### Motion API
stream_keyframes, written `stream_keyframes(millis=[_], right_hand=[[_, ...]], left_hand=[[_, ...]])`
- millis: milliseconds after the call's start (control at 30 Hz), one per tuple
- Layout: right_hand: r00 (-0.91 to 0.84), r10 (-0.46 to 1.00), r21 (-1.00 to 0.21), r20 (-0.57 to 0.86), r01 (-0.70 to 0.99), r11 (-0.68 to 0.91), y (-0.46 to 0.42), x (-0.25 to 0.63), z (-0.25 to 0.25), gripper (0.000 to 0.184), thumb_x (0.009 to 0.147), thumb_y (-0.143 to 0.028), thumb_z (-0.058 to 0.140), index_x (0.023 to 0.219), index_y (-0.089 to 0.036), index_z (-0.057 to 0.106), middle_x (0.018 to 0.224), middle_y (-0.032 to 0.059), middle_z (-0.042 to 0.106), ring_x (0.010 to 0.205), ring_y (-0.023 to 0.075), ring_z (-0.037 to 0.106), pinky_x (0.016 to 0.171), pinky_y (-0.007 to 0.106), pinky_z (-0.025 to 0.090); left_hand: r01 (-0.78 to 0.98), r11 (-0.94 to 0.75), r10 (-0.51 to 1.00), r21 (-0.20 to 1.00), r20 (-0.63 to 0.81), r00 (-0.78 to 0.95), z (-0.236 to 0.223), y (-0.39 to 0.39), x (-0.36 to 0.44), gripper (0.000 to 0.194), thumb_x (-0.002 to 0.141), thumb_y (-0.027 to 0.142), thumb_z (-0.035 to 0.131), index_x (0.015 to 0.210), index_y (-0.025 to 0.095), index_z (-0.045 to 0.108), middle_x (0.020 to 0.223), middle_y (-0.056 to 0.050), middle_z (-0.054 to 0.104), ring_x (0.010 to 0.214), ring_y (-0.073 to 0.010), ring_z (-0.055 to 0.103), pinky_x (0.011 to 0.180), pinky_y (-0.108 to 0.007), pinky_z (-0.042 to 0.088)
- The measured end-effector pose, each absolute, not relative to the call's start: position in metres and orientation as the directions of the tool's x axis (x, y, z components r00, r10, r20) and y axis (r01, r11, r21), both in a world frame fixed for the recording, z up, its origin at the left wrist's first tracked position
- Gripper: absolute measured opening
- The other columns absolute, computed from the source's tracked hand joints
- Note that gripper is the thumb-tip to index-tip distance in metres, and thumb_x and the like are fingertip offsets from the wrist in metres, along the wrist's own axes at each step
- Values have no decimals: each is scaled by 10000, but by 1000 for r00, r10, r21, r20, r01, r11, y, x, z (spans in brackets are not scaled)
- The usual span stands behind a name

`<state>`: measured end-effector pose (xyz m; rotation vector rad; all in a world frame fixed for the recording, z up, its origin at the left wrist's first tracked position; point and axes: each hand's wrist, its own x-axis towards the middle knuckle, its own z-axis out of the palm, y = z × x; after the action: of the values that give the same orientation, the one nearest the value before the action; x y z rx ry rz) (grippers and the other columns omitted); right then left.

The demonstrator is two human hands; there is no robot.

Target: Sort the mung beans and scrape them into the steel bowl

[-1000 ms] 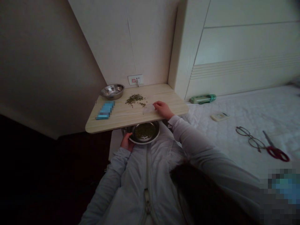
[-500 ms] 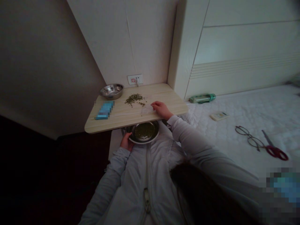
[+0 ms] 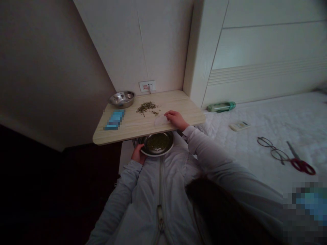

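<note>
My left hand grips the rim of a steel bowl of small green bits, held just under the front edge of a light wooden shelf. Resting on the shelf near that edge, my right hand has its fingers curled on a small white sheet. A loose pile of the same green bits lies on the shelf a little beyond the sheet. An empty steel bowl stands at the shelf's far left corner.
A blue flat object lies on the shelf's left side. A wall socket sits behind the shelf. On the white bed to the right lie a green bottle, a remote, glasses and red scissors.
My right hand has edged the white sheet slightly toward the shelf's front edge. The bowl in my left hand has stayed in place.
</note>
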<state>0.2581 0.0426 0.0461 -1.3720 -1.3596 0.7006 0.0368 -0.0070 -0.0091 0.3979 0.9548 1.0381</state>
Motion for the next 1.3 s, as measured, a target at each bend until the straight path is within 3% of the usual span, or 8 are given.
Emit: stream_keyframes(millis=[467, 933, 1300], right_hand=[[193, 947, -901, 255, 402, 161, 42, 260, 42, 191, 662, -277, 458, 694, -149, 595, 503, -45, 495, 518, 84, 442, 554, 218, 340], [166, 952, -907, 257, 380, 179, 41, 262, 41, 189, 648, -296, 469, 663, -149, 587, 478, -53, 456, 496, 79, 412, 537, 213, 330], [113, 965, -911, 236, 372, 179, 41, 261, 40, 188, 648, -305, 501, 699, -155, 602, 509, -51, 497, 520, 79, 438, 576, 214, 354]], left_hand=[[-553, 487, 857, 676, -491, 155, -5, -9, 37, 159, 674, 112, 479, 662, 161, 630, 601, -14, 652, 762, -175, 629, 656, -262, 501], [-561, 488, 859, 669, -482, 171, -9, -6, 36, 174, 692, 114, 464, 618, 153, 617, 533, 6, 642, 610, -136, 624, 602, -235, 497], [-547, 482, 857, 685, -497, 132, -2, -10, 38, 163, 678, 102, 470, 643, 162, 618, 570, -10, 642, 707, -158, 631, 639, -247, 499]])
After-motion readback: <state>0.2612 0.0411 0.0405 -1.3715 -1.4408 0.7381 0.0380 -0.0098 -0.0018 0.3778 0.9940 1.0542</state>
